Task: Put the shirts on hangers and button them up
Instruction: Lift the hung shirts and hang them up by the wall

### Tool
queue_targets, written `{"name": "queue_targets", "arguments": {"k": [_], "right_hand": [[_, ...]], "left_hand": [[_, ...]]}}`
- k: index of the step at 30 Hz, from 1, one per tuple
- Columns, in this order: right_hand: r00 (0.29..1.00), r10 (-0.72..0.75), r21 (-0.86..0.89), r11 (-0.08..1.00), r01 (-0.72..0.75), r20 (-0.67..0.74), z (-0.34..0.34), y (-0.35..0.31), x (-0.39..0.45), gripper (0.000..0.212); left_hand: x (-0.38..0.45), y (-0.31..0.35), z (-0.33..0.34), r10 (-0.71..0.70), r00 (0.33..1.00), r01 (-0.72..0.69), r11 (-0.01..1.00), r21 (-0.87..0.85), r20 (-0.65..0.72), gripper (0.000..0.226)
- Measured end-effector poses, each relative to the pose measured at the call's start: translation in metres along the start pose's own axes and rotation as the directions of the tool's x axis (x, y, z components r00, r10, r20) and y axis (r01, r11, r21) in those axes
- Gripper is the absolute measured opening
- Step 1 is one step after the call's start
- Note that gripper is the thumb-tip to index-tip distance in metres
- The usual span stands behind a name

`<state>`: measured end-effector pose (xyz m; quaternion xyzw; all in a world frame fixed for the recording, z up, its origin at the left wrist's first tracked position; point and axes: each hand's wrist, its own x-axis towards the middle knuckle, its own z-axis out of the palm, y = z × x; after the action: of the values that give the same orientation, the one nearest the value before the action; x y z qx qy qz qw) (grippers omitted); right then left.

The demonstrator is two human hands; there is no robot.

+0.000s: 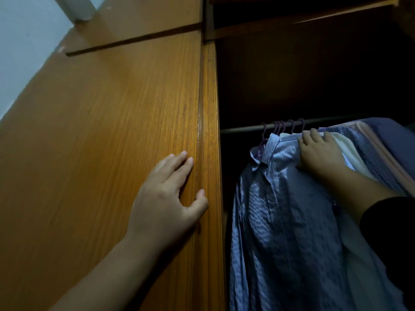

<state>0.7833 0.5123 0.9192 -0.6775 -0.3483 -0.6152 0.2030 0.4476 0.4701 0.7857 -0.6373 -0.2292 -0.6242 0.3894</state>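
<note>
While the left hand (166,198) lies flat, fingers straight, on the wardrobe door (101,131) at centre left, likely for balance, the right hand (318,151) rests with fingers spread on the blue shirt (280,209). Shirt hangs at lower right from purple hangers (283,126) on the rail (242,129), apparently being pushed along.

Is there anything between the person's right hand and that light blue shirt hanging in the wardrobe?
Nothing visible. The right hand already rests directly on the shoulder of the light blue shirt, which hangs from the rail. The left hand is off to the side, flat against the wooden door, away from the shirts.
</note>
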Motion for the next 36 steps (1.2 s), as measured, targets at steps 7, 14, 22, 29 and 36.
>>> {"name": "queue_targets", "arguments": {"k": [7,14,22,29,36], "right_hand": [[0.997,-0.003,0.076,0.997,-0.003,0.074,-0.027,0.015,-0.056,0.085],[0.994,-0.025,0.233,0.972,-0.001,0.109,-0.079,0.041,-0.127,0.077],[0.992,0.03,0.335,0.94,-0.069,0.12,-0.156,0.081,-0.209,0.063],[0.99,0.01,0.378,0.923,-0.064,0.142,-0.221,0.147,-0.293,0.064],[0.981,0.107,0.373,0.914,-0.162,0.164,-0.303,0.226,-0.376,0.06]], "left_hand": [[-0.004,0.001,-0.002,-0.04,0.998,0.041,0.999,-0.01,0.039,0.068],[-0.015,0.02,-0.012,-0.111,0.976,0.105,0.994,0.04,0.187,0.068],[-0.058,0.084,-0.044,-0.096,0.918,0.114,0.993,-0.023,0.385,0.07],[-0.079,0.166,-0.083,-0.049,0.89,0.11,0.988,-0.109,0.453,0.067],[-0.098,0.283,-0.125,0.019,0.882,0.135,0.947,-0.292,0.47,0.068]]}}
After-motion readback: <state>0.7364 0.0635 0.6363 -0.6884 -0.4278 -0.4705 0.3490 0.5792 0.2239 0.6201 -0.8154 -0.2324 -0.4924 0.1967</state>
